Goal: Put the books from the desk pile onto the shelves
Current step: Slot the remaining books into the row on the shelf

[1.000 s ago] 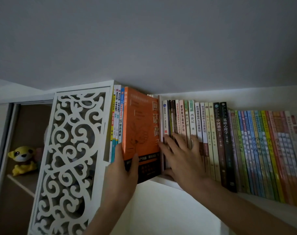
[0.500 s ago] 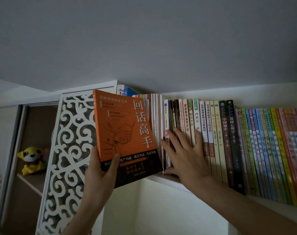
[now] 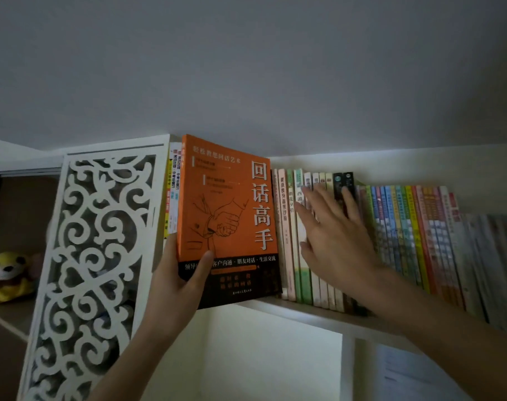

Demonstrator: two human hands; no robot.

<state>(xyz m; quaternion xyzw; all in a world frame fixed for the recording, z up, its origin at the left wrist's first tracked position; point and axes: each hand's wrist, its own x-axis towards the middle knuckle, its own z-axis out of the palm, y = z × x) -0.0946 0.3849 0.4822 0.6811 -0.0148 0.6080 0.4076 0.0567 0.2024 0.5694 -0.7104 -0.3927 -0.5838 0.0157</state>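
Books (image 3: 397,241) are standing upright in a long row along the white shelf (image 3: 313,312), beside a carved white side panel (image 3: 95,256). An orange book (image 3: 229,215) is sitting at the row's left end, cover facing out, bottom corner overhanging the shelf edge. Of the two hands, the left hand (image 3: 177,282) is gripping its lower corner, while the right hand (image 3: 333,241) is lying flat with fingers spread against the spines.

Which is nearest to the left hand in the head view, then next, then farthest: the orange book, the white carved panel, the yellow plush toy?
1. orange book: held in the left hand.
2. white carved panel: just to its left.
3. yellow plush toy: far left, beyond the panel.
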